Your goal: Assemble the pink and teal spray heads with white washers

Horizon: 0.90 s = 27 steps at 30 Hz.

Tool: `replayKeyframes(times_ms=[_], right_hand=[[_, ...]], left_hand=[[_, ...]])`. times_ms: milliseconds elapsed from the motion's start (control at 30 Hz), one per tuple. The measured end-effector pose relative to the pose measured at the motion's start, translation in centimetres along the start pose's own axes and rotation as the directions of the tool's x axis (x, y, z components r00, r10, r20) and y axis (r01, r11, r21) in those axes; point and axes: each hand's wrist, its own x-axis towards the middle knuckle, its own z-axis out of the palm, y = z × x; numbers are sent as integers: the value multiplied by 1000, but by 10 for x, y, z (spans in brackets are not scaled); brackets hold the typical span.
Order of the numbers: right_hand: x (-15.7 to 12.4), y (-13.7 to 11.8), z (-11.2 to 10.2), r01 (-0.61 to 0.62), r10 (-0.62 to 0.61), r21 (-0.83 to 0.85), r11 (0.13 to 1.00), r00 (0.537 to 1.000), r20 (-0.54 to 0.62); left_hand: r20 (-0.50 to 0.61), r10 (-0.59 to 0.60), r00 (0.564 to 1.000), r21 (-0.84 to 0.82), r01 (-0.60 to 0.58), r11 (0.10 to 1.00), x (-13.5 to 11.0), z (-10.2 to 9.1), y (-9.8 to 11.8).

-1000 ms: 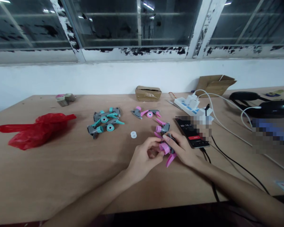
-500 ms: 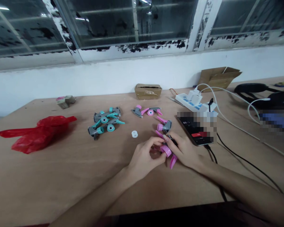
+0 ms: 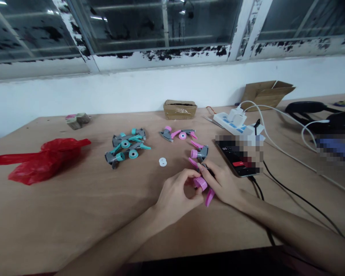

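My right hand point(image 3: 224, 184) wraps round a pink and grey trigger spray head point(image 3: 201, 184), its pink collar turned toward my left. Thumb and forefinger of my left hand point(image 3: 172, 193) curve to the rim of that collar in a pinch. The pink trigger pokes out below my right fingers, and the grey body is mostly hidden. Just beyond lies another pink and grey spray head point(image 3: 201, 153). Further back are two more pink spray heads point(image 3: 167, 133). Two white round washers point(image 3: 162, 161) lie partly overlapped left of my hands.
Several teal and grey spray heads point(image 3: 126, 145) are heaped left of the washers. A red plastic bag point(image 3: 43, 161) lies at far left. Right of my hands are a phone point(image 3: 235, 157), a power strip point(image 3: 230, 123) and cables. Cardboard boxes point(image 3: 180, 110) stand by the wall.
My left thumb and fingers have shifted slightly at the pink collar, leaving a wider gap inside their curve. My right hand keeps its hold. The view has moved a little.
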Motion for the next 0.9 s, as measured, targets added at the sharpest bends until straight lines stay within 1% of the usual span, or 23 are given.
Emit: replayKeyframes(times_ms=[100,233,367,433,500,533,600,667,800,900], right_hand=[[0,0,2,-19,19,-21,1000,1000,-12],[0,-1,4,-54,53,-59,997,999,-8],[0,-2,5,-74,73,-74,995,997,-10],[0,-3,5,-84,82,-87,993,996,-30],[1,-4,5,-100,95,-100,990,994,-50],[1,-4,4,-107,102,-103,989,993,-55],[1,-5,4,-116,112,-98,988,993,-45],[1,-6,3,-124,123,-72,990,992,-21],[1,-7,3,-141,141,-4,990,990,15],[1,-7,3,-133,133,-3,991,991,8]], left_hand=[[7,-23,1000,-3,23,1000,0,0,1],[12,-107,994,59,106,993,0,0,5],[0,-114,993,129,113,985,-3,1,6],[-56,-130,990,175,138,975,-3,0,6],[-127,-149,981,257,178,950,-1,-2,7],[-142,-152,978,306,190,933,-1,-3,8],[-124,-140,982,401,178,898,1,-6,9],[-82,-112,990,463,137,876,2,-8,10],[-50,-72,996,492,87,866,2,-10,11],[-41,-72,997,479,83,874,2,-11,11]])
